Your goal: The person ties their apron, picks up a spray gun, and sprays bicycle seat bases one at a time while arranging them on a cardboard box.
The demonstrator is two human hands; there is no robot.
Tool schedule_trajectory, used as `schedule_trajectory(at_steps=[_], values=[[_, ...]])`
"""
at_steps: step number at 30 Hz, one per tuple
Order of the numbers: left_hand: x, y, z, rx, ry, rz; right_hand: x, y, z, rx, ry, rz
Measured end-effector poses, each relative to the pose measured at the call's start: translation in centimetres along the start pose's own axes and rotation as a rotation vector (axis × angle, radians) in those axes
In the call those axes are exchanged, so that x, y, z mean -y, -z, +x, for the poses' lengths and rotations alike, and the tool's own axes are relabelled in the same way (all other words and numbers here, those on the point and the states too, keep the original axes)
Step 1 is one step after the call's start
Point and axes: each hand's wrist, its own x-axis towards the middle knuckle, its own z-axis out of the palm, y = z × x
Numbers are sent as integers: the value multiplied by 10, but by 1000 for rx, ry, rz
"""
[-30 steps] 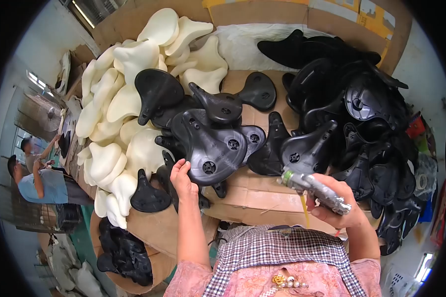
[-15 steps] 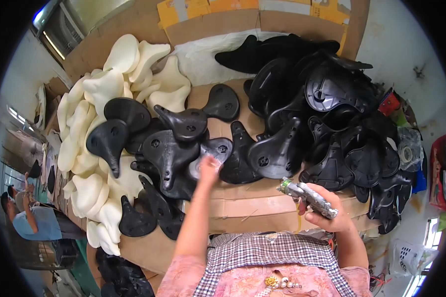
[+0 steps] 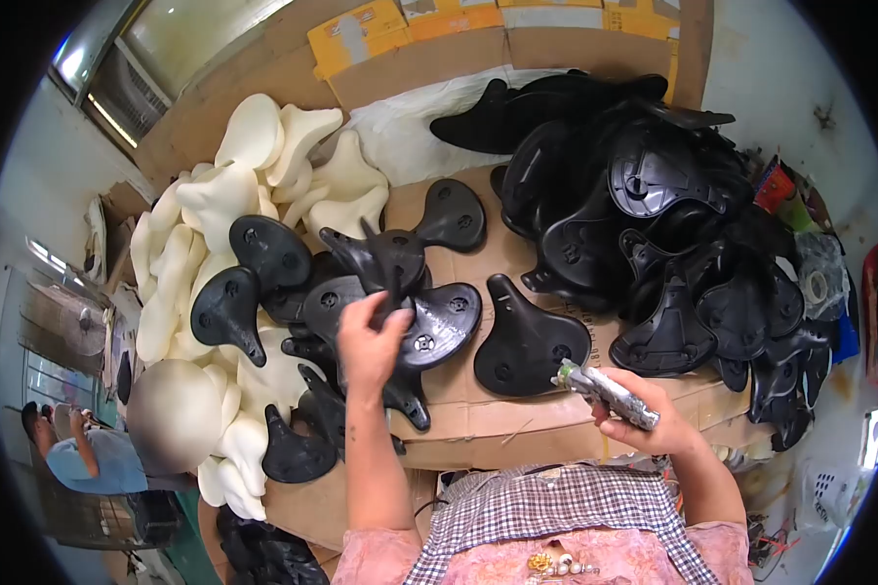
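Observation:
My left hand (image 3: 369,336) is closed on the narrow part of a black bicycle saddle base (image 3: 449,317), above a pile of similar bases. The broad end of this base looks glossy and wet. In my right hand (image 3: 644,405) is a silver, residue-crusted hand tool (image 3: 610,395) with a green tip; its exact kind is unclear. The tip is close to the lower right edge of another black saddle base (image 3: 527,341), which lies on the cardboard (image 3: 488,414). My fingers partly hide the tool's grip.
Cream foam saddle pads (image 3: 190,268) are heaped on the left. A large stack of black saddle bases (image 3: 654,253) rises on the right. A roll of tape (image 3: 818,288) lies in plastic beyond it. Far left, a person in a blue shirt (image 3: 93,463) is at work.
My left hand has moved left and now grips a base over the pile. Two bases overlapped beside it; now one lies there alone. The right hand still holds the tool. The view has shifted slightly.

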Motion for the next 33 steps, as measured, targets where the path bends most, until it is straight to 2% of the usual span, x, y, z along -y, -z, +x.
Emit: schedule_trajectory(at_steps=[1, 2, 3, 5, 7, 11, 13, 15, 17, 19, 21, 23, 25, 27, 28, 29, 31, 32, 33], values=[[7, -8, 2, 145, 31, -171, 1, -2, 4, 0, 0, 12], [35, -20, 4, 87, 202, -327, 3, -3, 8, 5, 10, 1], [48, -22, 8, -52, 85, -87, 3, -4, 9, 10, 7, 0], [110, -31, 7, -184, 25, 371, 3, -7, 8, -7, 13, 22], [134, -47, 4, 65, 270, 209, 4, -8, 7, -9, 14, -1], [151, -109, -5, 405, 407, 44, 3, -8, 1, -49, -24, -31], [158, -145, -5, 365, 622, -84, 5, -7, -2, -71, -32, -29], [161, -159, 11, 450, 914, -266, 7, -6, -6, -99, -58, -16], [181, -189, 21, 410, 951, -334, 11, -5, -9, -100, -17, -26], [185, -212, 31, 335, 1133, -482, 16, -6, -12, -116, -72, 14], [196, -229, 36, 241, 1175, -624, 14, -2, -12, -100, -24, -83], [189, -238, 44, 212, 1159, -500, 18, -5, -10, -130, -29, -63], [182, -246, 47, 305, 1156, -381, 20, -3, -10, -124, -74, -23], [180, -262, 45, 252, 1139, -509, 20, -3, -7, -117, -82, -8], [166, -253, 43, 264, 1176, -679, 18, -3, -5, -116, -55, -35], [156, -240, 39, 261, 1077, -874, 16, -3, -3, -118, -21, -57], [122, -191, 27, 208, 911, -980, 20, -7, -6, -148, -65, -8], [119, -170, 16, 185, 928, -950, 15, -6, -8, -132, -67, 10], [117, -152, 5, 102, 848, -980, 11, -8, -10, -119, -65, 30]])
